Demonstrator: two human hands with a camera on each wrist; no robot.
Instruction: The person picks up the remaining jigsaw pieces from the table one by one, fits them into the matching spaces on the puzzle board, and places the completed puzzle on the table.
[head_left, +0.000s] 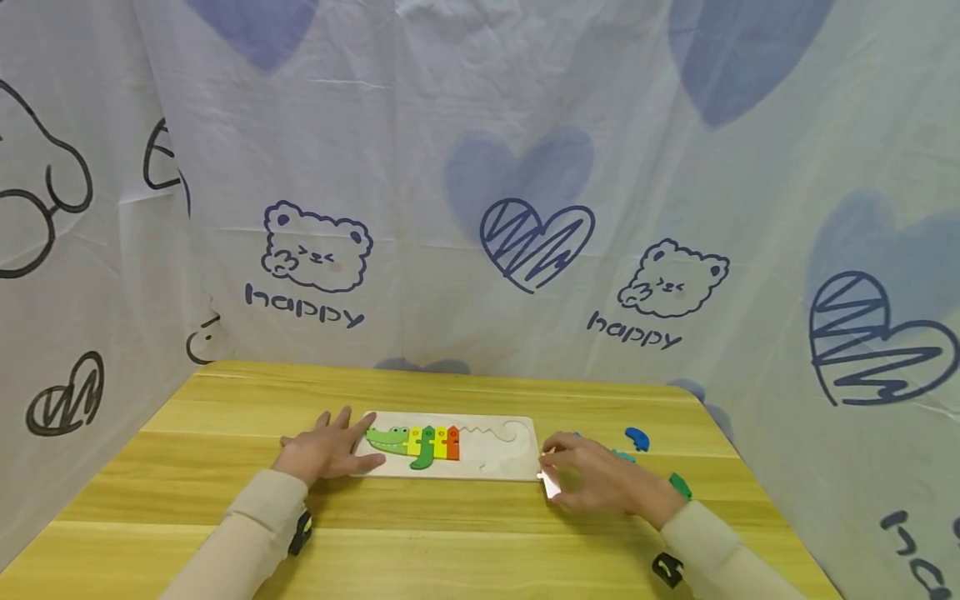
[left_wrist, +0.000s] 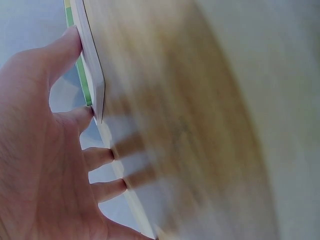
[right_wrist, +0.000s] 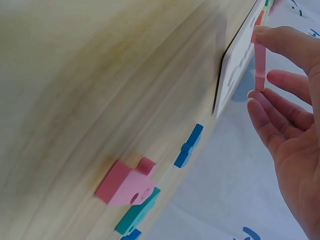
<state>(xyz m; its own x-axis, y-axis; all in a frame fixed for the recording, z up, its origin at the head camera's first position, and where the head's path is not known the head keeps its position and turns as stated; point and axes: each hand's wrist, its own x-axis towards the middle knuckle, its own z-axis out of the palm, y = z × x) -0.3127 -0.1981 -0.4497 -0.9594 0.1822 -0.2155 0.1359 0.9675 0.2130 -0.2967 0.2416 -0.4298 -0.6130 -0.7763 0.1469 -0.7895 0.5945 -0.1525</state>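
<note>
A pale wooden puzzle board (head_left: 495,467) lies on the table, with a green crocodile head (head_left: 387,440) and several yellow, green and orange-red pieces fitted side by side in its left half. On its right half the wavy tail outline is bare. My left hand (head_left: 326,448) rests spread at the board's left end, thumb and index finger touching it, the other fingertips on the table. Between thumb and fingers, my right hand (head_left: 592,475) pinches a pink puzzle piece (right_wrist: 260,67) upright by the board's right end. Glare whitens that piece in the head view.
Loose pieces lie right of the board: a blue one (head_left: 637,439), a teal one (right_wrist: 137,212), a pink one (right_wrist: 125,187) and a green one (head_left: 680,486) by my right wrist. A printed curtain (head_left: 420,250) hangs behind the wooden table (head_left: 420,533).
</note>
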